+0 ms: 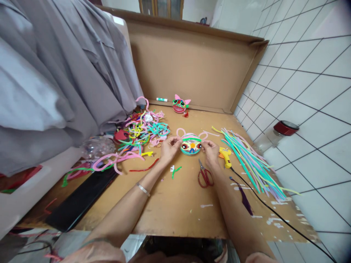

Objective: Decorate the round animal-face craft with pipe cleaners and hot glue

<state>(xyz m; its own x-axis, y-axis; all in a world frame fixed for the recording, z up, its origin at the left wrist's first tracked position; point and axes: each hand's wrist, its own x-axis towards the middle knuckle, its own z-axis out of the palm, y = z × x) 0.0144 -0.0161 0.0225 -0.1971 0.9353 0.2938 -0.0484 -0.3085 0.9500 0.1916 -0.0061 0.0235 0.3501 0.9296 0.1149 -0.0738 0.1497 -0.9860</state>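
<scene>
A round craft animal head (192,146), with big eyes, an orange nose, coloured pipe-cleaner bands and two pink loops on top, is held upright between my hands over the table. My left hand (170,148) pinches its left side, just below one pink loop. On the other side, the fingers of my right hand (210,150) close on its edge near the second loop. Red-handled scissors (205,178) lie below my right hand, and a yellow glue gun (226,157) is beside it. A small green pipe-cleaner piece (176,171) lies below the head.
Tangled pipe cleaners (148,129) heap at the left, near a grey cloth (68,73) and a black slab (82,199). A bundle of straight pipe cleaners (249,164) lies right, by a red-lidded jar (276,135). A finished-looking craft head (179,104) and glue stick (161,99) sit at the back.
</scene>
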